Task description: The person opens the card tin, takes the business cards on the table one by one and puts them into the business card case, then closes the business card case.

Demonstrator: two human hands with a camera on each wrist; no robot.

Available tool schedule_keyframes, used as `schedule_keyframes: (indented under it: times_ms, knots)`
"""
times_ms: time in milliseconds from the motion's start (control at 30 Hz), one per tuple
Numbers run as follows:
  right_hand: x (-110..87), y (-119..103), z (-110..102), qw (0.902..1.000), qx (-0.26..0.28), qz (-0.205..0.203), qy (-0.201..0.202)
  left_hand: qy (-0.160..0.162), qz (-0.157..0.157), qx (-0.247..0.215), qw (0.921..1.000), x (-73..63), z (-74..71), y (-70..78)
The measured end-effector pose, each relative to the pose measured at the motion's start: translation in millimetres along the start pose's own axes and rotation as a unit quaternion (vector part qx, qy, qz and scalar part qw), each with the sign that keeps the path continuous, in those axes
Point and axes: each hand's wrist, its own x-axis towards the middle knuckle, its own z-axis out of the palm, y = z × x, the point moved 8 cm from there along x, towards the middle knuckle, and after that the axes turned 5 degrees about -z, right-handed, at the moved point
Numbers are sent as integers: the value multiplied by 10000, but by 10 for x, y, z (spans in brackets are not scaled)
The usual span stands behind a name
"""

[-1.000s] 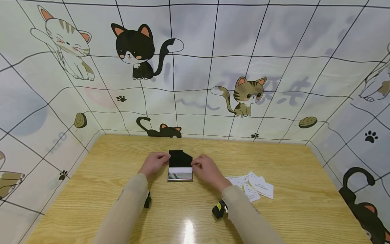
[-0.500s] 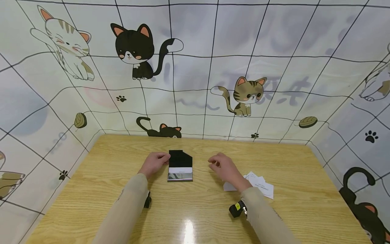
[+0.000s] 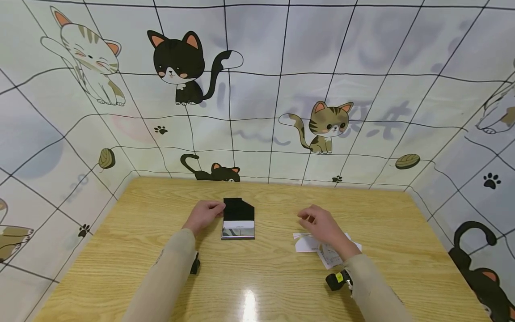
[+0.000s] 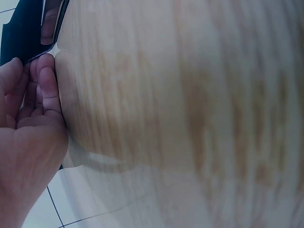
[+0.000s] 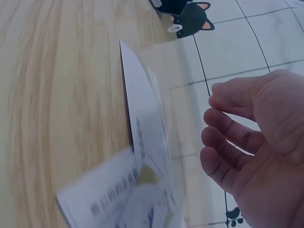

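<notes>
A business card case [image 3: 238, 231] lies on the table with its black lid [image 3: 237, 209] folded back. A white card shows above its shiny metal front. At the lid's left edge, my left hand [image 3: 203, 215] pinches the lid between thumb and fingers; the left wrist view shows the black lid [image 4: 21, 33] at the fingertips. My right hand [image 3: 323, 226] hovers above loose white business cards [image 3: 306, 243], fingers loosely bent, holding nothing. In the right wrist view, the printed cards [image 5: 147, 118] lie beside that hand, apart from its fingers. My right forearm partly covers them in the head view.
The wooden table [image 3: 161, 286] meets a cat-patterned cloth wall [image 3: 257, 98] at the back and sides. A small black wrist camera [image 3: 337, 281] sits under the right wrist, and another black device [image 3: 195, 264] under the left.
My right hand has left the case's right edge and moved right, over the loose cards. My left hand and the card case have stayed in place.
</notes>
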Motion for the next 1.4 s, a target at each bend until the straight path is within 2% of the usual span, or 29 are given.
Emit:
schedule_keyframes:
  times_ms: [267, 567, 867, 1400]
  knots:
    - [-181, 153, -203, 9995, -115, 279, -119, 16, 1, 82, 10000, -8, -10, 7]
    - [-379, 306, -384, 9994, -256, 169, -186, 12, -10, 138, 9999, 0, 4, -16]
    - [-548, 500, -533, 9968, -441, 495, -439, -9, -34, 105, 9999, -29, -1, 15]
    - [-690, 764, -614, 9858, -799, 927, -1146, 16, -56, 117, 9999, -43, -9, 29]
